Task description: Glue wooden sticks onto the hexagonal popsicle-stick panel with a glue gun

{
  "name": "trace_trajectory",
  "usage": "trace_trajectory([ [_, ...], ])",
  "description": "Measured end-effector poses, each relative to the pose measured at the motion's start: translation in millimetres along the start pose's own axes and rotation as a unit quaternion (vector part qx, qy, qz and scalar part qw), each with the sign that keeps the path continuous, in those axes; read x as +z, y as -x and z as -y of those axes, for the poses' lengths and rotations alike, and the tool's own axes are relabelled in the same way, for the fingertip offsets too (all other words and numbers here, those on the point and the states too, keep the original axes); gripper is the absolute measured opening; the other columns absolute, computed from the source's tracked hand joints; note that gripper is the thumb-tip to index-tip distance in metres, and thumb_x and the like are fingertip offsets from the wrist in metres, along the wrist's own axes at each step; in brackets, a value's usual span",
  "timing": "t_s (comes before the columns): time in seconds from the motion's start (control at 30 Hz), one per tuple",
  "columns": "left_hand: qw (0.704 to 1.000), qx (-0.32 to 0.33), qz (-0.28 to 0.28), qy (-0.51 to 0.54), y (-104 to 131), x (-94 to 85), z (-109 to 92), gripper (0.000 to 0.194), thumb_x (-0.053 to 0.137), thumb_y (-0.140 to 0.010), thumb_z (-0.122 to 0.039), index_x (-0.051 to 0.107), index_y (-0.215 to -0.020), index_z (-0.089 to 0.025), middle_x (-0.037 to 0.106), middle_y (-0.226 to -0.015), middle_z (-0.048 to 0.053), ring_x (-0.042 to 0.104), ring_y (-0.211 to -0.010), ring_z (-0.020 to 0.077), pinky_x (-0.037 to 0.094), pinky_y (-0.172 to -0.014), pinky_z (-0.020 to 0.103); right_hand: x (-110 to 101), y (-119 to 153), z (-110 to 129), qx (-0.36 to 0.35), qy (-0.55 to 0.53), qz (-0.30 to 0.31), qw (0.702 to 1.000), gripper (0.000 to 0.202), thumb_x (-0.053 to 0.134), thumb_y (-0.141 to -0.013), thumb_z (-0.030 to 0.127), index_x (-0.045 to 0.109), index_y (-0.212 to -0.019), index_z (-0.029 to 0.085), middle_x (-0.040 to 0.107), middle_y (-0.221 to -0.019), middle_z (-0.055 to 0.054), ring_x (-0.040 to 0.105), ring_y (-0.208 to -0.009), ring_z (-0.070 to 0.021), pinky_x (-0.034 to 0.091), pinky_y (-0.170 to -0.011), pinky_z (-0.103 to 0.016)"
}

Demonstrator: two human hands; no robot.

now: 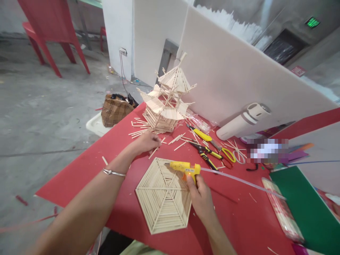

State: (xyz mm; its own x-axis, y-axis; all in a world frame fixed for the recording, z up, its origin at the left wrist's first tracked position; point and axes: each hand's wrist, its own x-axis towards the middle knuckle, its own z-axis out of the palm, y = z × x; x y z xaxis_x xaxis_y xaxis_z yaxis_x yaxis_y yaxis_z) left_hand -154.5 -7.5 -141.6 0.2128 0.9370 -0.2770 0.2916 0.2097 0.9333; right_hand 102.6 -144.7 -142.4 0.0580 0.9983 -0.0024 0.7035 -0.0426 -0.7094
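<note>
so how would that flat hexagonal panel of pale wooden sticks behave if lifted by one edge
The hexagonal panel is probably light, being thin sticks laid side by side. It seems likely to stay fairly stiff, with spokes running from centre to corners. Its slim sticks might snap if bent hard.

A spoked stick hexagon (162, 198) lies flat (yellow glue gun (183, 166) above).

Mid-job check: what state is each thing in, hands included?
Glue gun: held in the right hand, orange light glowing
Glue stick: protruding from the gun's rear
Hexagonal panel: flat on the red table
Left hand: curled near loose sticks, grip unclear
Loose sticks: scattered
Stick tower: standing upright
White bottle: capped
Green sign: lit
</note>
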Motion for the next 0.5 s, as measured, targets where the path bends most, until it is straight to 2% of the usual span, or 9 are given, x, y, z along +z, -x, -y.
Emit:
trace_trajectory([
  [0.07,1.000,-0.002,-0.002,0.004,-1,0.5,1,0.006,0.063,-0.071,-0.012,0.065,-0.066,-0.014,0.062,-0.051,0.000,0.050,-0.036,0.0086,0.042,-0.039,0.019,0,1,-2,-0.006,-0.005,-0.032,0.999,0.044,0.045,-0.095,0.060,0.063,-0.103,0.021,0.073,-0.089,-0.007,0.068,-0.080,-0.0229,0.050,-0.068,-0.031],
  [0.13,1.000,-0.001,-0.002,0.007,-1,0.8,2,0.007,0.062,-0.072,-0.011,0.065,-0.066,-0.014,0.063,-0.052,0.000,0.050,-0.035,0.0088,0.042,-0.039,0.020,0,0,-6,-0.042,0.018,-0.055,0.997,0.041,0.048,-0.095,0.057,0.065,-0.103,0.021,0.074,-0.095,-0.009,0.068,-0.086,-0.0246,0.051,-0.074,-0.033],
  [0.27,1.000,0.007,0.001,0.007,-1,1.0,3,0.006,0.061,-0.072,-0.012,0.065,-0.068,-0.014,0.063,-0.053,0.000,0.050,-0.036,0.0097,0.043,-0.038,0.021,3,-1,-17,-0.191,0.140,-0.052,0.970,0.027,0.045,-0.099,0.037,0.064,-0.112,0.022,0.072,-0.104,-0.009,0.065,-0.097,-0.0249,0.046,-0.085,-0.037],
  [0.33,1.000,0.008,0.004,0.013,-1,1.0,2,0.007,0.061,-0.073,-0.012,0.065,-0.067,-0.014,0.062,-0.053,0.000,0.050,-0.036,0.0097,0.043,-0.038,0.021,6,-1,-21,-0.241,0.188,-0.059,0.950,0.029,0.043,-0.097,0.025,0.060,-0.121,0.023,0.071,-0.107,-0.008,0.063,-0.099,-0.0238,0.042,-0.088,-0.038],
  [0.5,0.999,0.001,0.016,0.028,2,1.0,-2,0.010,0.062,-0.073,-0.012,0.064,-0.064,-0.014,0.058,-0.048,-0.002,0.048,-0.035,0.0092,0.042,-0.037,0.021,7,-2,-18,-0.276,0.228,-0.076,0.930,0.036,0.043,-0.095,0.019,0.055,-0.128,0.023,0.068,-0.111,-0.008,0.059,-0.102,-0.0232,0.039,-0.089,-0.037],
])
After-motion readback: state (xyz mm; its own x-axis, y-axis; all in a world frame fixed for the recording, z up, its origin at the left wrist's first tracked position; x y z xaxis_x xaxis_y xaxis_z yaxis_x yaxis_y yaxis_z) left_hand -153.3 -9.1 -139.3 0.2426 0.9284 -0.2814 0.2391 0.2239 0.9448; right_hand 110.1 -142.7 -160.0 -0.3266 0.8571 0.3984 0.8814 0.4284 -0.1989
